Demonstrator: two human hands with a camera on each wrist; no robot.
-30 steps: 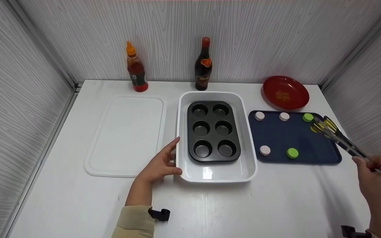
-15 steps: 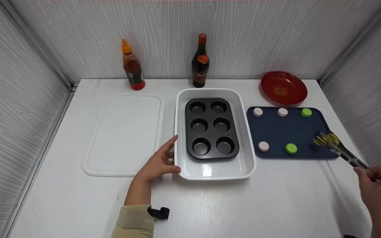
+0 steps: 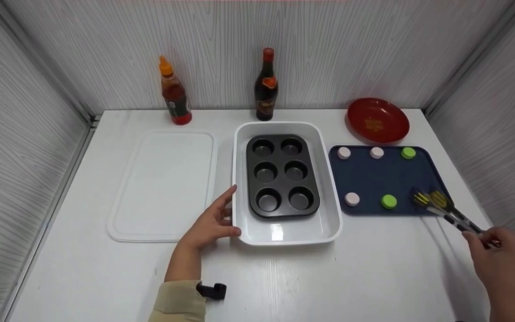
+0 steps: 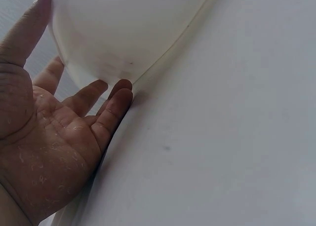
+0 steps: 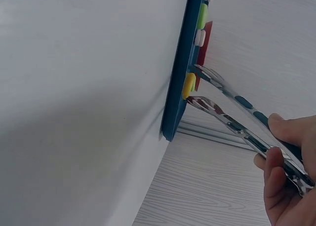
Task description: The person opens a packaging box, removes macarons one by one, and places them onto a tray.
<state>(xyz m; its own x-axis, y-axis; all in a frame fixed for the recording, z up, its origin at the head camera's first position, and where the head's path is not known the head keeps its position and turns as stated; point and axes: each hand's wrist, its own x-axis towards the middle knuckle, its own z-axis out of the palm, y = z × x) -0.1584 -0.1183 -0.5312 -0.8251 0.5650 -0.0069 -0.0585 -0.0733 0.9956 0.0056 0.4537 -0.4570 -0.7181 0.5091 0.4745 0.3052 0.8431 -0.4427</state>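
Note:
My right hand (image 3: 503, 259) grips metal food tongs (image 3: 454, 219). Their spread tips reach over the near right corner of a dark blue tray (image 3: 373, 179). In the right wrist view the tips stand either side of a yellow macaron-like piece (image 5: 187, 85); the head view shows it mostly hidden behind them. Several similar pieces lie on the tray, pale pink (image 3: 352, 199) and green (image 3: 389, 201). My left hand (image 3: 208, 226) rests its fingertips against the left wall of a white rectangular basin (image 3: 284, 235). A black six-cup muffin pan (image 3: 283, 174) sits in the basin.
A white board (image 3: 163, 183) lies left of the basin. At the back stand a sauce bottle with an orange cap (image 3: 177, 96) and a dark bottle (image 3: 266, 89). A red dish (image 3: 378, 120) sits behind the tray. Walls close in the table's back and sides.
The tongs have come from the tray's right side down to the yellow piece at its near right corner. The view has shifted slightly. My left hand stays at the basin.

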